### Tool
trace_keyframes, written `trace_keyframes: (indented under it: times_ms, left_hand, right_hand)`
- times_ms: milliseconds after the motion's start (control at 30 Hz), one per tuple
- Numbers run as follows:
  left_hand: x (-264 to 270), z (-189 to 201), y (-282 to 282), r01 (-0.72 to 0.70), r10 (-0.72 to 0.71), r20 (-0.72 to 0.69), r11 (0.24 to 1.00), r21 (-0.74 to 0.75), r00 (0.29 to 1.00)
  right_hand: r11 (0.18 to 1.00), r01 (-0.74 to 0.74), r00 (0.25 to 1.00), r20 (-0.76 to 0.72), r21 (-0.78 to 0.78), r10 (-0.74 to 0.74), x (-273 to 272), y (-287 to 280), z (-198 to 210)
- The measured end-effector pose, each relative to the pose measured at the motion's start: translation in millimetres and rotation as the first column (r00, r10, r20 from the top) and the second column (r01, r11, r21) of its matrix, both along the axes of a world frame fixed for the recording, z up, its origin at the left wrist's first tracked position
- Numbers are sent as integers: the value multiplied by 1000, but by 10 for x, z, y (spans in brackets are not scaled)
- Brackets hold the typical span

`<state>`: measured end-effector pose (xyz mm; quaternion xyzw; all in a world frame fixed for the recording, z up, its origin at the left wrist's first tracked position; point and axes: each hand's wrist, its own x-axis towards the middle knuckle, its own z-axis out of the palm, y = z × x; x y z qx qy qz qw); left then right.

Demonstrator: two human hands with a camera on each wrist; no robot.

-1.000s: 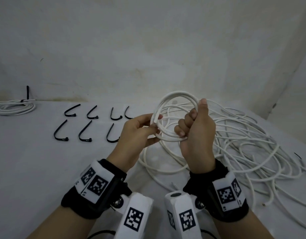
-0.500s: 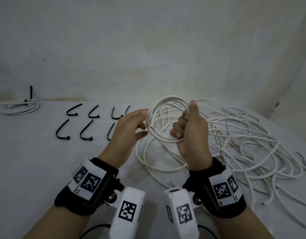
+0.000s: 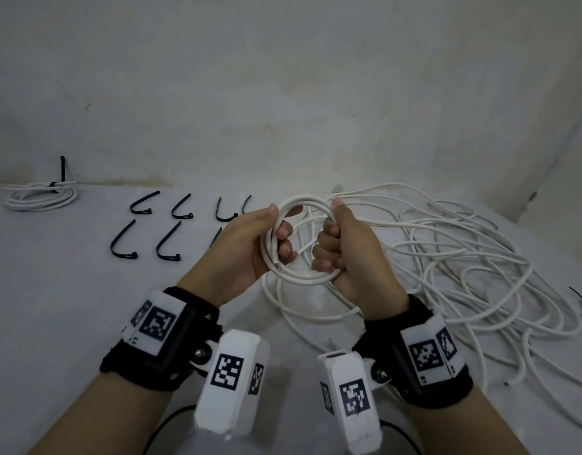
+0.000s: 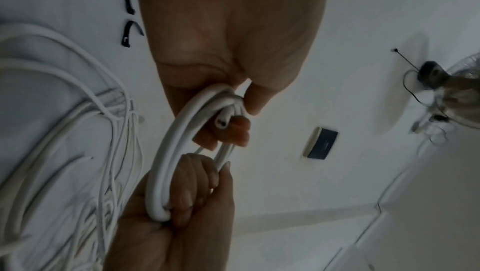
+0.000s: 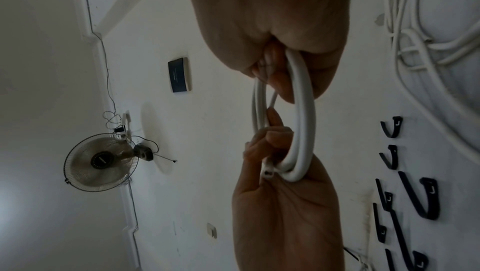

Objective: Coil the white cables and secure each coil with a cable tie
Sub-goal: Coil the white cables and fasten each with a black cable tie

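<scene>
From the head view, both hands hold one small round coil of thick white cable (image 3: 296, 241) in the air above the pale grey worktop (image 3: 69, 307). The left hand (image 3: 247, 247) has its fingers curled round the left side of the coil, and the right hand (image 3: 345, 254) is closed as a fist round the right side, thumb up. One strand runs from the top of the coil to the right, into the big loose heap of white cable (image 3: 463, 274) that lies on the worktop right of the coil.

Only the wrist views show the cut end of the cable (image 4: 223, 123): it sticks out beside the left fingertips (image 4: 235, 131), a round white tip with a dark spot in it. The right wrist view shows the same cut end near the left thumb and the coil as three or four turns lying together.

Left of the coil lie black plastic cable ties (image 3: 145, 205), bent like hooks, in two rows; some are hidden behind the left hand. Far left of the coil, by the wall, lies a finished white coil (image 3: 40, 197) bound with a black tie (image 3: 62, 172) that stands up.

The wall (image 3: 283, 93) is pale and stained. The wrist views show also a round wall fan with a wire grille (image 5: 100, 160) and a dark rectangular plate (image 5: 179, 74) on the wall.
</scene>
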<state>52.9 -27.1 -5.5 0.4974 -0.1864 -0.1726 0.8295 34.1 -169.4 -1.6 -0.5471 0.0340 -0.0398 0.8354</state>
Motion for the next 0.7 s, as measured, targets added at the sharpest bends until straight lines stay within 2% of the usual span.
trace_keyframes:
  times_ms: [133,233,367,500,700]
  left_hand:
    - [11,-22,29,69,-77,-79,993,-96,994]
    - [14,-25,17,42,-48,-52,993,-109,997]
    - [18,-30,14,-87,85,88,996,11,992]
    - [20,-39,-3,-179,149,213,975,134,966]
    - [69,-26,119,-41,15,107,967,251,994]
  right_hand:
    - [998,-59,998,-17,-6,59,27,-23,-21]
    - [998,-65,998,-17,8,65,36,-20,-37]
    - [999,-39,999,-3,-8,39,22,6,-36]
    - [998,-47,999,-2,-31,47,23,7,-39]
    - [974,-76,996,29,-214,84,-5,58,-68]
